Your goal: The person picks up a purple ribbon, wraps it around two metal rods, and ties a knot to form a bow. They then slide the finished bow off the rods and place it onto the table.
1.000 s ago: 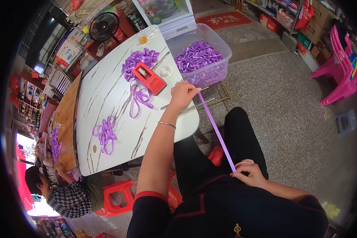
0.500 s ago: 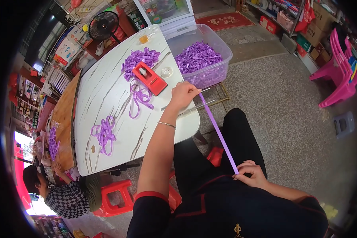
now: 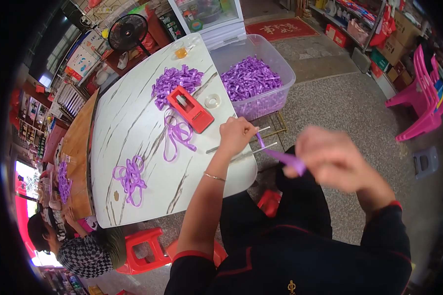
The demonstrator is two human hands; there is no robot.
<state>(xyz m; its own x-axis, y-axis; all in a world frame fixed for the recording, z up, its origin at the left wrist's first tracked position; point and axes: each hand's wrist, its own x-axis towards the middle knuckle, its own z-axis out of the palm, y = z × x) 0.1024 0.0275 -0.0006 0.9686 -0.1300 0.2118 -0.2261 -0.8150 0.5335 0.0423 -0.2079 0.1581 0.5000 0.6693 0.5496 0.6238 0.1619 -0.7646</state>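
Note:
At the near right corner of the marble-patterned table, my left hand pinches one end of a purple ribbon beside two thin metal rods that stick out past the edge. The ribbon runs right to my right hand, which is raised over my knee, smeared by motion and closed on the other end. A red tape dispenser lies on the table beyond my left hand, with a clear tape roll beside it.
Purple ribbon pieces are heaped on the table, and more fill a clear plastic bin at its right. Loose ribbon loops lie leftward. Another person sits at the wooden table. Pink chairs stand at right.
My right hand has risen from near my lap toward the table corner, bringing its ribbon end along. The taut ribbon is now shorter between the hands and twisted. My left hand stays at the rods.

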